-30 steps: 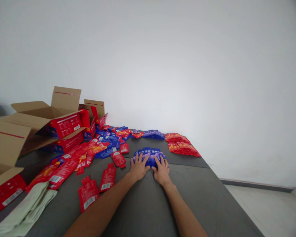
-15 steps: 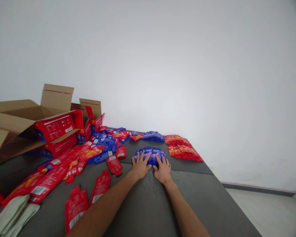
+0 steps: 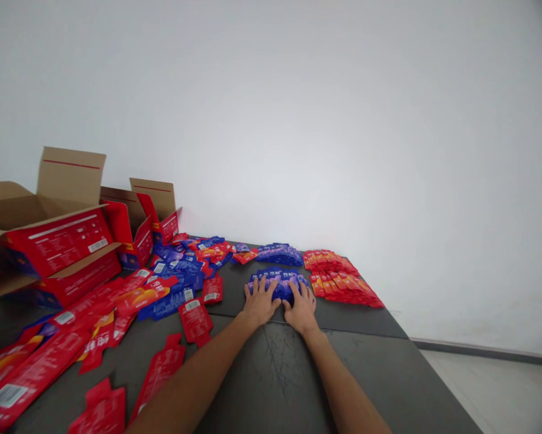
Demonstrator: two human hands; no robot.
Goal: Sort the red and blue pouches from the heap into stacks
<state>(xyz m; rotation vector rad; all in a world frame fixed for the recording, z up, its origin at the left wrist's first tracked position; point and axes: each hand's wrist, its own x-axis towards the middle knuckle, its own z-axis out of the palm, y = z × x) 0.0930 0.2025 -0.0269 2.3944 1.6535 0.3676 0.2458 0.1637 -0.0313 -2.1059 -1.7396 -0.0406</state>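
Observation:
A row of overlapping blue pouches [image 3: 280,275] lies on the dark table in front of me. My left hand [image 3: 258,305] rests on the near left part of this row with its fingers spread. On the near right part lies my right hand [image 3: 301,310], its fingers spread as well. The thumbs point toward each other, a small gap apart. Both palms hide the near edge of the pouches. Just behind is another row of blue pouches [image 3: 280,254], and to the right are two rows of orange-red pouches [image 3: 345,288].
Loose red pouches [image 3: 195,320] and blue pouches [image 3: 173,301] are scattered over the left of the table [image 3: 361,367]. Open cardboard boxes [image 3: 67,238] stand at the far left. A white wall [image 3: 298,120] runs behind, and the table's right edge drops to a pale floor.
The view has moved a little closer and to the right, so the boxes and loose pouches sit farther left. Both hands stay on the blue pouches.

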